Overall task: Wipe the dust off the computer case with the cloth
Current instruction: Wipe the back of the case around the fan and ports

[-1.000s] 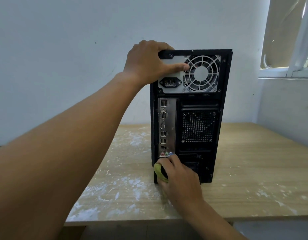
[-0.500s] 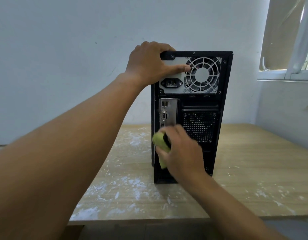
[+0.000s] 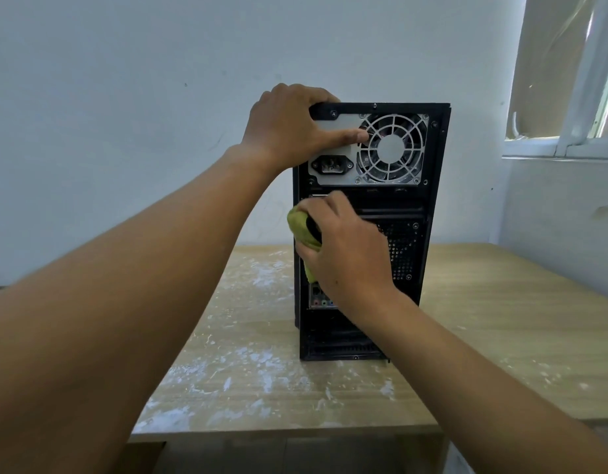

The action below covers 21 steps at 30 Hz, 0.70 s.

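A black computer case (image 3: pixel 429 206) stands upright on a wooden table (image 3: pixel 494 302), its rear panel with the power supply fan facing me. My left hand (image 3: pixel 288 128) grips the case's top left corner, fingers curled over the top edge and thumb lying across the grey power supply plate. My right hand (image 3: pixel 347 248) holds a green cloth (image 3: pixel 300 227) bunched in its fingers and presses it against the left side of the rear panel, over the port plate. Most of the cloth is hidden under the hand.
White dust or paint smears cover the table's left and front part (image 3: pixel 247 374). A pale wall stands close behind the case. A window frame (image 3: pixel 569 145) is at the upper right. The table's front edge runs just below my forearms.
My right hand has slid the cloth upward along the rear panel, from the bottom near the audio jacks to just under the power supply. My left hand has kept its grip.
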Each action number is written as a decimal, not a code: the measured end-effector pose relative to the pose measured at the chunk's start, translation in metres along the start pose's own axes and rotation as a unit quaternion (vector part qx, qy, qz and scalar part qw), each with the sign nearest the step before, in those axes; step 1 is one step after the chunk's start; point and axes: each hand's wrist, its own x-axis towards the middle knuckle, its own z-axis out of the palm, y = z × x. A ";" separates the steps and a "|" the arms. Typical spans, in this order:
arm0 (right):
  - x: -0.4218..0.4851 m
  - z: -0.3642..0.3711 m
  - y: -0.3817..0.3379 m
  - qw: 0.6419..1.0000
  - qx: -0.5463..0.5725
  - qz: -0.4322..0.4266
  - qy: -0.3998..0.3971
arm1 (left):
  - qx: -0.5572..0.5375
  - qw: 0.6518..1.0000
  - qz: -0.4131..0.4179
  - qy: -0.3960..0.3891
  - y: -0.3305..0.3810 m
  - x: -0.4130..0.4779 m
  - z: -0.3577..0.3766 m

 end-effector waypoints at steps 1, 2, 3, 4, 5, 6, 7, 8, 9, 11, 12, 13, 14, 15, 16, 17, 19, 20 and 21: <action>-0.007 0.003 0.001 1.000 0.000 -0.006 -0.004 | -0.001 1.000 0.000 -0.001 0.000 0.000 0.000; -0.014 0.006 0.002 1.000 0.003 -0.010 -0.010 | -0.001 1.000 0.000 -0.002 0.001 0.000 -0.001; -0.022 0.010 0.004 1.000 0.006 -0.012 -0.022 | -0.001 1.000 0.000 -0.003 0.001 0.000 -0.001; -0.032 0.014 0.006 0.999 0.009 -0.011 -0.038 | -0.001 1.000 -0.001 -0.004 0.001 0.000 0.000; -0.042 0.019 0.008 0.998 0.011 -0.011 -0.054 | -0.001 1.000 0.000 -0.004 0.001 0.000 0.000; -0.054 0.024 0.010 0.997 0.012 -0.011 -0.070 | -0.001 1.000 0.000 -0.003 0.001 0.000 0.000; -0.065 0.029 0.012 0.996 0.012 -0.011 -0.084 | 0.000 1.000 0.000 -0.003 0.001 -0.001 -0.001; -0.076 0.034 0.013 0.995 0.013 -0.011 -0.095 | 0.000 1.000 0.000 -0.003 0.000 -0.001 -0.001; -0.086 0.039 0.014 0.994 0.014 -0.011 -0.104 | -0.001 1.000 -0.001 -0.003 0.000 -0.001 0.000; -0.102 0.045 0.017 0.993 0.019 -0.011 -0.112 | -0.002 1.000 -0.001 -0.002 0.000 -0.001 0.000; -0.107 0.048 0.017 0.993 0.022 -0.007 -0.113 | -0.001 1.000 0.000 -0.001 -0.001 0.000 0.000; -0.112 0.050 0.018 0.993 0.023 -0.003 -0.117 | -0.001 1.000 0.001 0.000 -0.001 0.000 0.000; -0.117 0.052 0.019 0.992 0.020 0.000 -0.125 | 0.001 1.000 0.002 0.001 -0.001 0.000 0.000; -0.121 0.054 0.020 0.991 0.015 0.000 -0.136 | 0.003 1.000 0.003 0.002 -0.001 0.000 0.001; -0.125 0.055 0.021 0.990 0.009 -0.002 -0.143 | 0.004 1.000 0.005 0.003 0.000 -0.001 0.001; -0.129 0.056 0.021 0.989 0.006 -0.001 -0.149 | 0.004 1.000 0.005 0.003 0.000 -0.001 0.001; -0.132 0.056 0.021 0.985 0.007 0.011 -0.170 | 0.001 1.000 0.006 0.003 0.000 -0.001 0.000; -0.132 0.056 0.021 0.982 0.005 0.026 -0.190 | 0.001 1.000 0.006 0.003 0.000 -0.001 0.000; -0.131 0.055 0.020 0.976 0.004 0.041 -0.213 | 0.001 1.000 0.007 0.001 0.000 -0.001 0.001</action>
